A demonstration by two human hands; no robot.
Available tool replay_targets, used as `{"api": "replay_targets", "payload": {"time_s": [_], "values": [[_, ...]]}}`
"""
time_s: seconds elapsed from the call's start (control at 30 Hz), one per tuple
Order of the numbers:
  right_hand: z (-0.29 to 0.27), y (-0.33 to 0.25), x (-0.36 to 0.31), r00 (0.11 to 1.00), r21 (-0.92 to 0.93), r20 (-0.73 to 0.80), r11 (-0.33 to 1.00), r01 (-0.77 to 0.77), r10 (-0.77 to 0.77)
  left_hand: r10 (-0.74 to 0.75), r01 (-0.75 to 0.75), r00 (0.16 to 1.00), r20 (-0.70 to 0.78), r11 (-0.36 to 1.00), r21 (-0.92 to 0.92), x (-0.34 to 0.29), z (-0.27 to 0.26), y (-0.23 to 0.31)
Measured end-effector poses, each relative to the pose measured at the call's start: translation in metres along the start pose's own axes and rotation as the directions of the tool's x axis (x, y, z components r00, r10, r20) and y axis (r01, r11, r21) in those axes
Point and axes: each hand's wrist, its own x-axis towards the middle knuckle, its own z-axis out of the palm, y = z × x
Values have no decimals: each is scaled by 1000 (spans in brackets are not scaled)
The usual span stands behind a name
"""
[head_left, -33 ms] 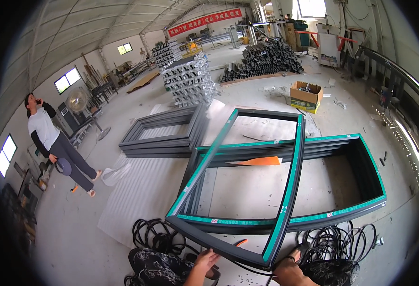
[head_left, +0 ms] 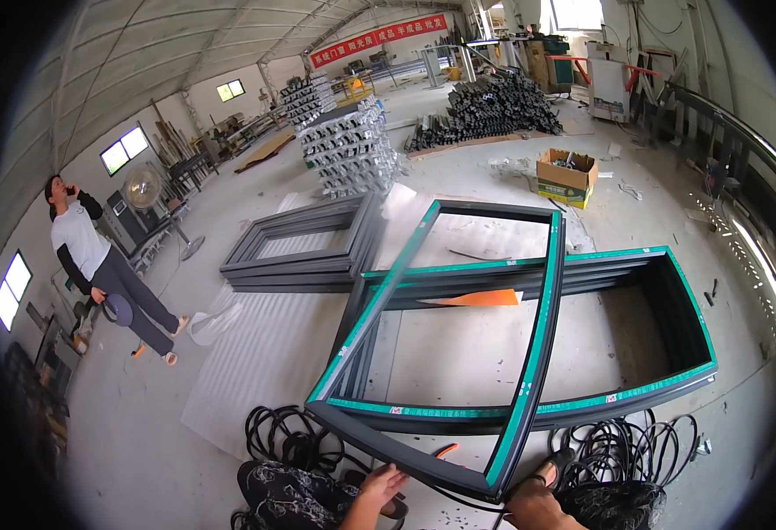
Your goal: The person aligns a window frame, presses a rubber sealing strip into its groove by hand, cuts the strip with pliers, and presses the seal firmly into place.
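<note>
A dark grey window frame (head_left: 423,452) with green tape along its face lies at an angle across a stack of similar frames (head_left: 627,406), its near end overhanging. My left hand (head_left: 381,486) is closed at its near edge, fingertips against the outer side. Below the near right corner my right hand (head_left: 529,511) is closed near a thin black rubber strip (head_left: 463,500), which runs along under that edge; its fingers are partly hidden. An orange-handled tool (head_left: 446,450) lies on the floor inside the near end of the frame.
Coils of black rubber strip (head_left: 286,437) lie by my feet, with more coils (head_left: 640,450) on the right. Smaller grey frames (head_left: 295,243) are stacked on white foam sheeting (head_left: 264,353). An open cardboard box (head_left: 567,185) stands beyond. A person (head_left: 87,238) stands left near a fan (head_left: 143,188).
</note>
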Motion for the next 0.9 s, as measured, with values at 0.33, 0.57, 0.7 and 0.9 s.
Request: {"api": "replay_targets", "payload": {"time_s": [0.33,0.57,0.7,0.9], "values": [[-9,7,-7,1000,23,14,1000,15,-15,-10,11,999,-38,999,44,-12,-1,-23],[27,25,-3,990,136,-46,981,139,-134,109,-77,980,-165,979,188,-18,28,-14],[26,23,2,983,294,137,953,76,-121,19,-20,1000,25,998,68,-24,33,-9],[27,20,8,987,272,60,953,129,-151,35,-40,988,154,999,34,-21,15,-33]]}}
